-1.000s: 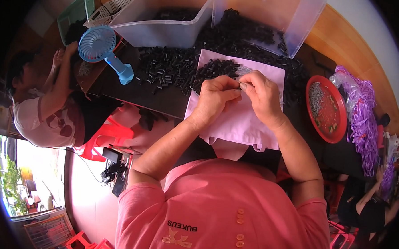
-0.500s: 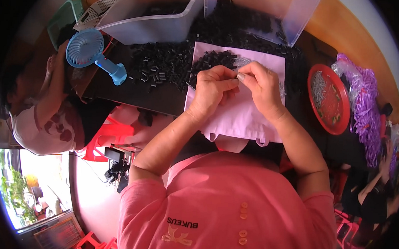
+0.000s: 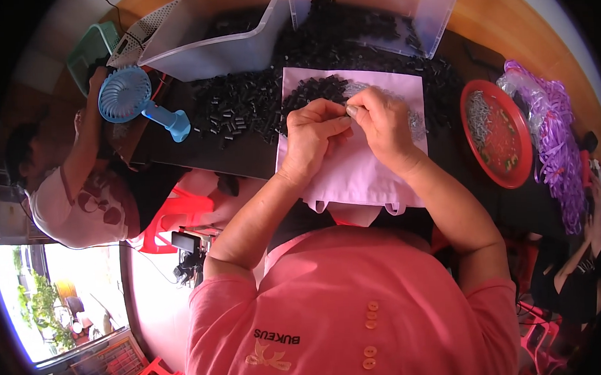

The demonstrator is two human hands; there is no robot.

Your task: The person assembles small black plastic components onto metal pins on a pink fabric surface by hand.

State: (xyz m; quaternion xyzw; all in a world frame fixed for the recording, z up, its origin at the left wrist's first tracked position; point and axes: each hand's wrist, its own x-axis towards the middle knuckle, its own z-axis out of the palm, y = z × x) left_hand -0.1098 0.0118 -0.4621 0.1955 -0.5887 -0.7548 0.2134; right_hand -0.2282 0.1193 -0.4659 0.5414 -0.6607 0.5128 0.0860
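One dark table (image 3: 245, 160), two clear bins (image 3: 227, 46), one pink cloth (image 3: 360, 171), one red tray (image 3: 506, 138), one blue fan (image 3: 132, 101). Left hand (image 3: 312, 137) and right hand (image 3: 385, 127) meet over the cloth, both curled, pinching something too small to identify beside the heap of black pieces (image 3: 320, 89).

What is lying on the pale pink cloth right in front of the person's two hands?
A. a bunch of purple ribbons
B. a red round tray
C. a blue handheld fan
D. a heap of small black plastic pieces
D: a heap of small black plastic pieces lies on the pale pink cloth, just beyond the left hand and right hand.
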